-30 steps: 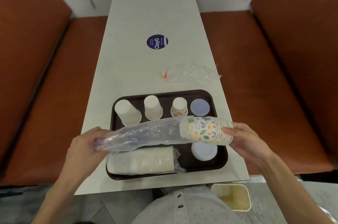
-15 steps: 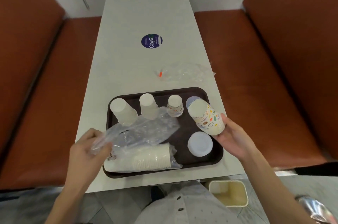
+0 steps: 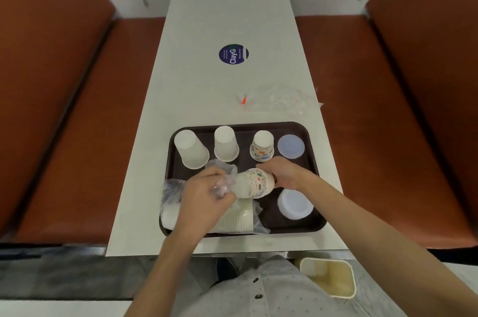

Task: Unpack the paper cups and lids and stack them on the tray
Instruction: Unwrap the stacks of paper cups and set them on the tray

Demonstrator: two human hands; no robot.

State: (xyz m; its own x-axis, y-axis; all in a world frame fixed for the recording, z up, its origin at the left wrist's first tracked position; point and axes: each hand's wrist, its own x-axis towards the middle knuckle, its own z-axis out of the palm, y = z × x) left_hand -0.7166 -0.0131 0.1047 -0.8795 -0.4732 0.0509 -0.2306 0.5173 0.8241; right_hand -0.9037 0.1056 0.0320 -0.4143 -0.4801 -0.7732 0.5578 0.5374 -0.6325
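Over the middle of the dark brown rectangular plastic tray (image 3: 232, 125), lying on its side: a short stack of patterned paper cups (image 3: 254, 183), white bottom end turned left, rims turned right. Gripped at the rim end by the right hand (image 3: 282, 174), fingers curled over the top of the stack. Just left of it, at the bottom end, the left hand (image 3: 204, 192), fingers closed tight on a crumpled clear plastic wrapper (image 3: 222, 174) bulging up beyond the knuckles. Beneath the left hand, along the tray's near edge, a bagged sleeve of white paper cups (image 3: 238, 221) lying flat, partly hidden by the wrist. Along the tray's far edge, left to right and all beyond the hands: a wide upside-down white paper cup (image 3: 191, 147), a slimmer upside-down white paper cup (image 3: 225, 143), an upside-down patterned paper cup (image 3: 262, 146) just beyond the right hand's knuckles, and a round pale blue plastic lid (image 3: 290, 146) in the far right corner. In the near right part of the tray, beside the right forearm: a low stack of round white lids (image 3: 294, 204). Past the tray on the long pale counter (image 3: 227, 6), well apart from both hands: a flattened clear plastic bag (image 3: 282, 102) with a small orange tie (image 3: 243, 102), and farther off a round dark blue sticker (image 3: 233, 54). Reddish-brown padded benches (image 3: 64, 135) on either side; on the floor at the person's right, a cream rectangular bin (image 3: 328, 278).
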